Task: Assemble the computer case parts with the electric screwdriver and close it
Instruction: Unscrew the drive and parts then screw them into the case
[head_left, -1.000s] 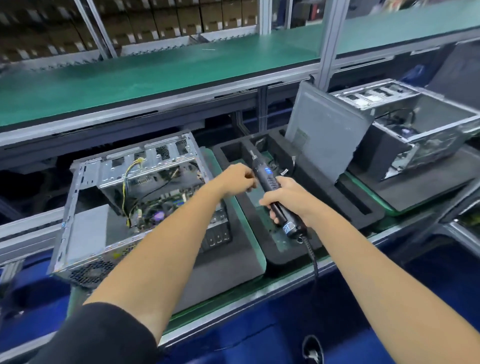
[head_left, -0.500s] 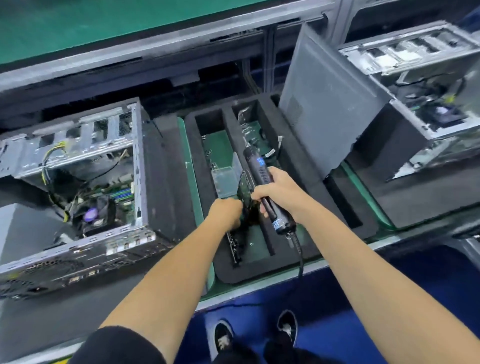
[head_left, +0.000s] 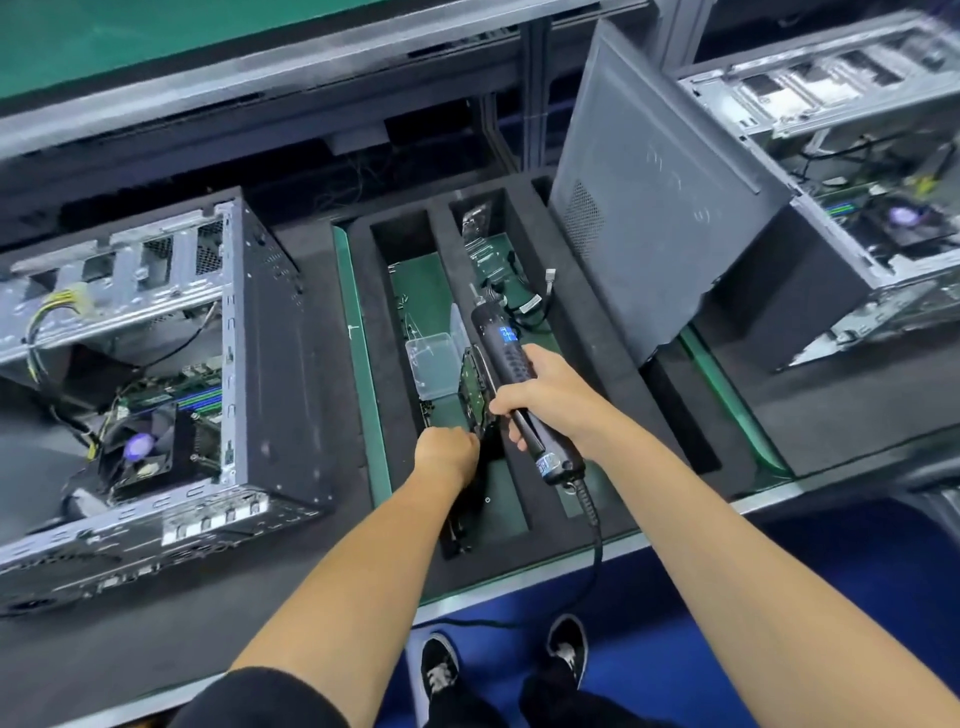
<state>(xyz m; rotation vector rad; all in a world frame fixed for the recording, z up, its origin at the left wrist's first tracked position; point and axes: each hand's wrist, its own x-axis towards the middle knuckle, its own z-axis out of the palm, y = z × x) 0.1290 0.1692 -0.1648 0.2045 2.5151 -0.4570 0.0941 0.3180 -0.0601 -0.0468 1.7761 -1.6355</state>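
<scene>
L hand (head_left: 448, 453) fingers hidden in foam tray (head_left: 613, 332); grip unclear.

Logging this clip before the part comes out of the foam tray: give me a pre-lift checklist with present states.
1. Right hand grips the electric screwdriver: ok.
2. Left hand is closed on the circuit-board part in the foam tray: ok, though the exact hold is hidden.
3. Screwdriver bit clear of the part: cannot tell, the tip is blurred.
4. Clear plastic box beside the part out of the lift path: cannot tell.
5. Open computer case on the left, ready to receive: ok.
6. Screwdriver cord hanging free: ok.
</scene>
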